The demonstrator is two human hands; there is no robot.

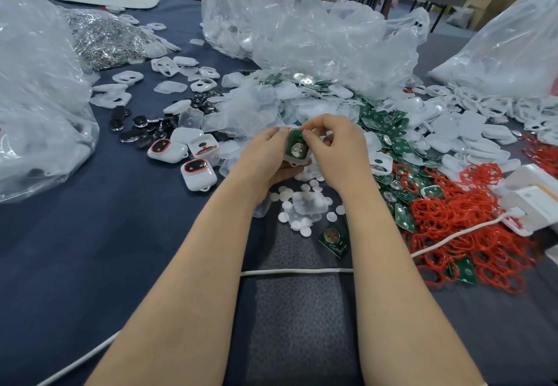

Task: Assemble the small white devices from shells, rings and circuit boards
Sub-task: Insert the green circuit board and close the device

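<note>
Both forearms are stretching in from the near edge of the table (90, 234), hands meeting. The left hand (265, 156) is cupping the white shell (294, 162) from below, while the right hand (338, 150) is pinching the green circuit board (297, 147) (silver disc upward) inside it.

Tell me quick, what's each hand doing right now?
Left hand: closed, holding the white shell.
Right hand: closed, pinching the green circuit board in that shell.
</note>
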